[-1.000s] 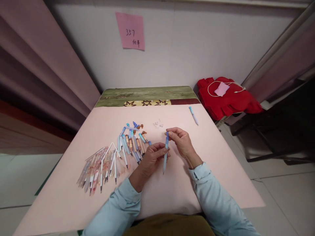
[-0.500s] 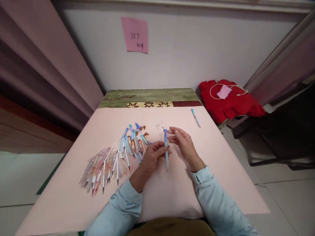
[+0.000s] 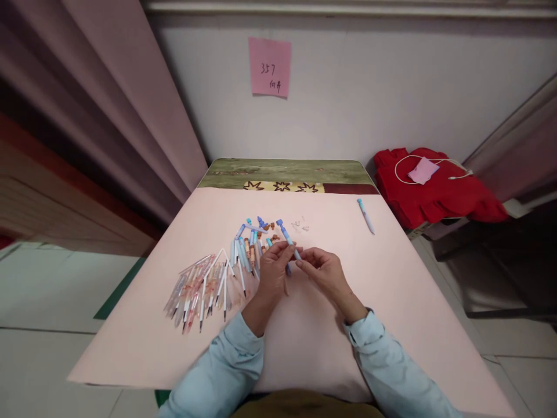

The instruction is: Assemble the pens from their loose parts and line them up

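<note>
My left hand (image 3: 273, 273) grips a light blue pen (image 3: 287, 237) by its barrel, fingers curled round it. The pen tilts up and away to the left, its blue cap end pointing toward the far side. My right hand (image 3: 322, 271) pinches the near end of the same pen with thumb and forefinger. Just left of my hands lies a heap of blue pen barrels and brown parts (image 3: 250, 247). Further left is a fan of clear refills and tubes (image 3: 200, 285).
The pink table top (image 3: 391, 278) carries one lone blue pen (image 3: 366, 216) at the far right and several tiny clear parts (image 3: 300, 223). A red cloth with a white cable (image 3: 430, 186) lies right of the table. A pink note (image 3: 270, 67) hangs on the wall.
The pen has swung from nearly upright to tilted with its cap end away to the left. My right hand moved from the cap end to the near end. The view has shifted left.
</note>
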Motion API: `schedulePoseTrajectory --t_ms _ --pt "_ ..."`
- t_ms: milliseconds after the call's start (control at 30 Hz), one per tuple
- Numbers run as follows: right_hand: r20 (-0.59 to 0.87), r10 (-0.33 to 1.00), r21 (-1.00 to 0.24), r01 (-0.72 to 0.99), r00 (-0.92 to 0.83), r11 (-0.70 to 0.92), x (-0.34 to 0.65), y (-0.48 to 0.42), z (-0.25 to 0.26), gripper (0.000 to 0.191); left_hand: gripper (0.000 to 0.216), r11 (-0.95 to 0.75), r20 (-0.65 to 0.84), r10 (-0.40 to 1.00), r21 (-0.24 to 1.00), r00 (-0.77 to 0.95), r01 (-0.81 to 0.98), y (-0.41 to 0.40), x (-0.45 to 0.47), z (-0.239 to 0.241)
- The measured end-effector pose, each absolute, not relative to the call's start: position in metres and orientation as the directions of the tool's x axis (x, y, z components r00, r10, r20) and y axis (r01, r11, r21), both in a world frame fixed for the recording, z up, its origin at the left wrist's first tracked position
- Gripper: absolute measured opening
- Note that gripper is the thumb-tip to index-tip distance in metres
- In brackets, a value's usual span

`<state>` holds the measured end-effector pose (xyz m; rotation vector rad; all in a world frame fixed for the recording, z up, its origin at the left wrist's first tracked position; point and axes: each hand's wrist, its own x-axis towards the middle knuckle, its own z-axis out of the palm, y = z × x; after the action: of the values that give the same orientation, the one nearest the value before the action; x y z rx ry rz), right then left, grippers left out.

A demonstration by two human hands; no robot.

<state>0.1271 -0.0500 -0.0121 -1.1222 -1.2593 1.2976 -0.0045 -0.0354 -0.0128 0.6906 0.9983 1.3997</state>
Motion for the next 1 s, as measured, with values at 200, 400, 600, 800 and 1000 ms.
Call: schedulePoseTrajectory --t_ms 200,400,600,800,1000 --pt "0.051 0.992 -0.995 0.082 -0.113 0.061 0.12 -0.054 -0.015 0.017 0.042 -0.007 -0.15 0.951 0.863 -0.27 -0.505 -0.021 -0.029 0.0" --pt "0.04 0.984 -0.992 0.114 -0.175 0.061 0.11 -0.057 -0.022 0.017 0.037 -0.019 -0.15 0.945 0.861 -0.29 -0.508 -0.021 -0.04 0.008" --pt "0.04 0.992 -0.994 0.094 -0.118 0.052 0.105 -0.062 -0.021 0.016 0.033 -0.014 -0.156 0.95 0.844 -0.269 -0.537 -0.024 -0.034 0.005" --pt "0.05 0.991 -0.991 0.121 -0.121 0.065 0.102 -0.063 -0.019 0.011 0.034 -0.021 -0.17 0.939 0.84 -0.3 -0.543 -0.023 -0.033 0.004" --pt "0.07 0.992 -0.969 0.23 -0.105 0.092 0.107 -0.058 -0.026 0.011 0.036 0.001 -0.18 0.946 0.834 -0.271 -0.552 -0.022 -0.034 0.002"
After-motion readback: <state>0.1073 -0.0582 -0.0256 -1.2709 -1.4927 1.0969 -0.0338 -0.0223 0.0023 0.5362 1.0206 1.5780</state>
